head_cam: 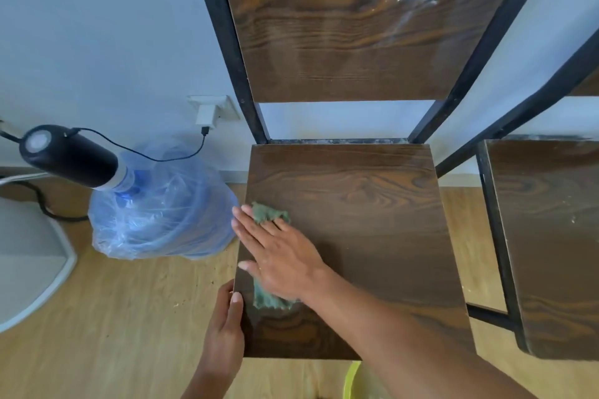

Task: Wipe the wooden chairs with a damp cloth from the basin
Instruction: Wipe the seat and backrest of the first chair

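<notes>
A dark wooden chair with a black metal frame stands in front of me; its seat (372, 220) is below its backrest (340, 26), which shows a wet smear at the upper right. My right hand (278, 253) lies flat, fingers spread, pressing a green cloth (269, 214) onto the left part of the seat. Cloth shows beyond my fingertips and under my palm. My left hand (225, 330) grips the seat's left edge, thumb on top. A yellow basin rim (351, 379) peeks out below the seat's front edge.
A second wooden chair (551, 236) stands close on the right. At left a large water bottle in a plastic bag (162, 214) with a black pump (64, 152) stands on the wooden floor, its cable leading to a wall socket (210, 110). A white object (29, 253) sits far left.
</notes>
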